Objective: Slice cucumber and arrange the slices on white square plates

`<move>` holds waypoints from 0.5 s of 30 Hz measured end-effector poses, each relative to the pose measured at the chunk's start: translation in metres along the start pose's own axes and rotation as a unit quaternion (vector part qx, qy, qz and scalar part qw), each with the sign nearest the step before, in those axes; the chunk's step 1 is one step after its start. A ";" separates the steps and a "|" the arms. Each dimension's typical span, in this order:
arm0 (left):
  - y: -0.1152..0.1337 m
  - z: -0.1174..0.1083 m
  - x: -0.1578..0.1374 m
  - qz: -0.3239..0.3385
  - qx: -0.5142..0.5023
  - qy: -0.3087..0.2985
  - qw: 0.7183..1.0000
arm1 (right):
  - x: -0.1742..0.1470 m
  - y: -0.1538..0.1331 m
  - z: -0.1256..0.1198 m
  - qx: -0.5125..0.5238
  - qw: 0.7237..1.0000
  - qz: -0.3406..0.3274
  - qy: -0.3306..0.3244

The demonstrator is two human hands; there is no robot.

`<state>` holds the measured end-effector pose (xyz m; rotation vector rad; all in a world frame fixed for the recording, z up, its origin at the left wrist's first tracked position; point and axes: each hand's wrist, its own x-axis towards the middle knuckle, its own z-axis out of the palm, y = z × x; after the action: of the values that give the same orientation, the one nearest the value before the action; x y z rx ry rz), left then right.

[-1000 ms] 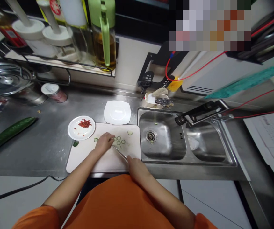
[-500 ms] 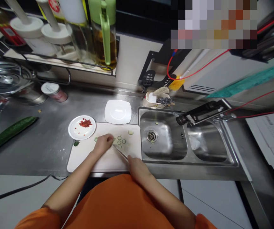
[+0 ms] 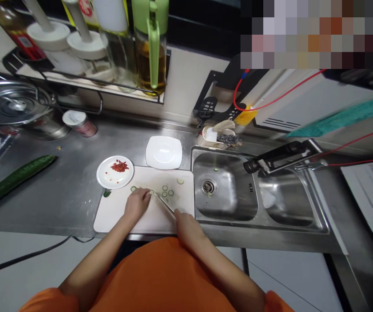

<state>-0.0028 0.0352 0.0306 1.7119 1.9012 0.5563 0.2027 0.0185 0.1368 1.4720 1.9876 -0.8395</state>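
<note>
Bottle (image 3: 14,27) label (image 3: 26,41), mark (image 3: 85,6) on yellow packet (image 3: 67,15) — none legible

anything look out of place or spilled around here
A few scraps do: greenish bits lie loose in the sink basin nearer the cutting board, apart from the cut slices, and a brownish scrap sits on the steel counter near the cucumber.

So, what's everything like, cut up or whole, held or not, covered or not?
Green rings, cut thin, on the cutting board.
Cucumber, unsliced where it shows.
Knife, held at a slant.
Right hand, closed around the knife.
Left hand, bent, close to a ring.
Round plate, holding red pieces.
Squarish plate, face up.
Green-topped bottle, partly filled.
Pot, covered by a lid.
</note>
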 end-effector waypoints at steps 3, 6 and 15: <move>-0.003 0.005 -0.004 0.005 0.006 0.002 1.000 | 0.004 -0.004 0.001 0.007 1.000 -0.005 0.014; -0.002 0.005 -0.004 0.012 0.011 0.003 1.000 | 0.008 -0.010 0.002 0.012 1.000 -0.009 0.014; -0.003 0.008 -0.004 0.008 0.010 0.014 1.000 | 0.013 -0.015 0.003 0.012 1.000 -0.015 0.005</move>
<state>-0.0003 0.0309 0.0227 1.7431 1.9209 0.5719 0.1847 0.0214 0.1285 1.4650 2.0195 -0.8723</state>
